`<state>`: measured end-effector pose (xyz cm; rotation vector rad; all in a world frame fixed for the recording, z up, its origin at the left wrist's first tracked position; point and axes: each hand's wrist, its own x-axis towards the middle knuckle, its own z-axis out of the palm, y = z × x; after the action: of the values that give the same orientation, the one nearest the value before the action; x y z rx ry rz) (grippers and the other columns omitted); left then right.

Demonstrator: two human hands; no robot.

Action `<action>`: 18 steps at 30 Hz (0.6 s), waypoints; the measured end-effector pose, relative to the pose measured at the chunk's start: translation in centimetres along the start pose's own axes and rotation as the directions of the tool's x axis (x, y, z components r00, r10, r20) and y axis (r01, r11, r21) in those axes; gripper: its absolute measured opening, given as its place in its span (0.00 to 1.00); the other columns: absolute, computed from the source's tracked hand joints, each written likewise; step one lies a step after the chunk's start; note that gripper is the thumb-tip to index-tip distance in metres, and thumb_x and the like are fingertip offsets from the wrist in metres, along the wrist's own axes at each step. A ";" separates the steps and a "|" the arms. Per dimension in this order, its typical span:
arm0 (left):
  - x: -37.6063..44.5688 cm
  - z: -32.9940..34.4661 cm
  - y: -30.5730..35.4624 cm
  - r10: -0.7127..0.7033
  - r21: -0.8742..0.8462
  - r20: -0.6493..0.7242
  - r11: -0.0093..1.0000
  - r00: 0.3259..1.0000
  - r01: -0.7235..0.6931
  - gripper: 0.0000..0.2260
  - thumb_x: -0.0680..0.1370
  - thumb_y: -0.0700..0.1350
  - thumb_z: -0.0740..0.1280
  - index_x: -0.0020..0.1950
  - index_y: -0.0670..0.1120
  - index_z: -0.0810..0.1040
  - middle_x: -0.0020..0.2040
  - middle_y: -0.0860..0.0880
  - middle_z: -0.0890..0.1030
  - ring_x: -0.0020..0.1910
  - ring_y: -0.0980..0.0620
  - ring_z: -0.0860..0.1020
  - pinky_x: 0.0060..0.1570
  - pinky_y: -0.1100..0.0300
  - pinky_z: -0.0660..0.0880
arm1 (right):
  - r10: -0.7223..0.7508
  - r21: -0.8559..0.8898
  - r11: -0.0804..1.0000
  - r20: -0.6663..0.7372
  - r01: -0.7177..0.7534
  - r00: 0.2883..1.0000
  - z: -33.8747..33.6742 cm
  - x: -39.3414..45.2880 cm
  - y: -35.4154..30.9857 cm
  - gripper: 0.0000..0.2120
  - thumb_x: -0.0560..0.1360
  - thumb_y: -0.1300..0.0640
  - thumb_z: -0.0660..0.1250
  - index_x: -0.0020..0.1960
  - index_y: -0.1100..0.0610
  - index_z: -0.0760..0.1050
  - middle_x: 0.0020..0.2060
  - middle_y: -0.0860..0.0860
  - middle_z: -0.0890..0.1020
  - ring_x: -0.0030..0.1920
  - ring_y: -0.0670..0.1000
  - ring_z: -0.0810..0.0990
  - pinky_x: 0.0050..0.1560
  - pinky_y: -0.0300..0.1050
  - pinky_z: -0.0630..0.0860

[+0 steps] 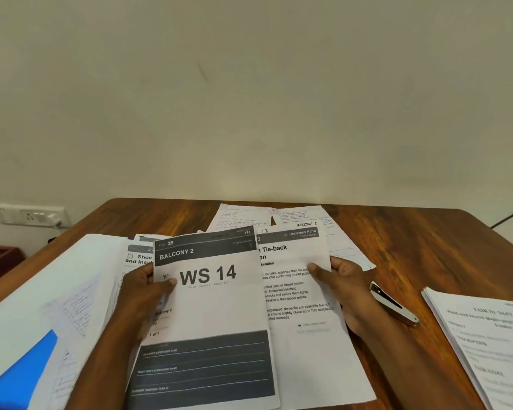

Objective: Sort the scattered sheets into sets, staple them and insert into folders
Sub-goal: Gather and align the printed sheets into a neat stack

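The left hand [144, 287] pinches the left edge of a white printed sheet headed "BALCONY 2 / WS 14" [211, 306], thumb on its face. The right hand [342, 279] grips the right edge of a white "Tie-back" text sheet [296, 288] lying partly beneath it. Handwritten pages [243, 216] lie farther back on the brown wooden tabletop [427, 247]. A silver metal stapler [393, 304] rests just right of the right hand, a stapled white paper stack [483, 338] beyond it, and a translucent folder with a blue corner [42, 306] at left.
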<state>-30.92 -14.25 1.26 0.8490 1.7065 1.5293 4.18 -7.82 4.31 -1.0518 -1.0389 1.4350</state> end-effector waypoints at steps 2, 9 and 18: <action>-0.1 0.2 0.0 0.013 -0.027 0.007 1.000 1.000 -0.013 0.12 0.78 0.36 0.74 0.59 0.48 0.82 0.57 0.48 0.86 0.50 0.41 0.86 0.52 0.43 0.82 | 0.007 0.032 0.999 0.008 -0.007 1.000 0.0 -0.1 -0.1 0.10 0.77 0.68 0.73 0.57 0.63 0.83 0.51 0.57 0.89 0.48 0.57 0.89 0.41 0.46 0.86; -1.4 2.1 0.8 0.001 -0.098 0.086 0.995 0.996 0.007 0.11 0.78 0.36 0.73 0.58 0.48 0.81 0.50 0.51 0.88 0.47 0.44 0.88 0.39 0.54 0.83 | 0.003 0.098 0.995 -0.006 -0.002 1.000 1.3 -0.4 0.2 0.07 0.80 0.66 0.69 0.57 0.62 0.83 0.50 0.58 0.88 0.44 0.55 0.89 0.43 0.50 0.87; -2.5 5.3 0.4 0.097 -0.009 0.059 0.995 0.994 -0.096 0.10 0.78 0.40 0.75 0.56 0.53 0.82 0.51 0.57 0.86 0.47 0.49 0.87 0.47 0.50 0.84 | -0.082 -0.134 0.988 0.008 0.082 0.997 2.3 -0.8 1.5 0.07 0.83 0.56 0.68 0.55 0.49 0.85 0.51 0.41 0.88 0.53 0.43 0.87 0.55 0.40 0.80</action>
<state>-25.15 -13.40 1.40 0.9769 1.6388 1.5560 1.63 -8.94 3.51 -1.0910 -1.1804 1.3148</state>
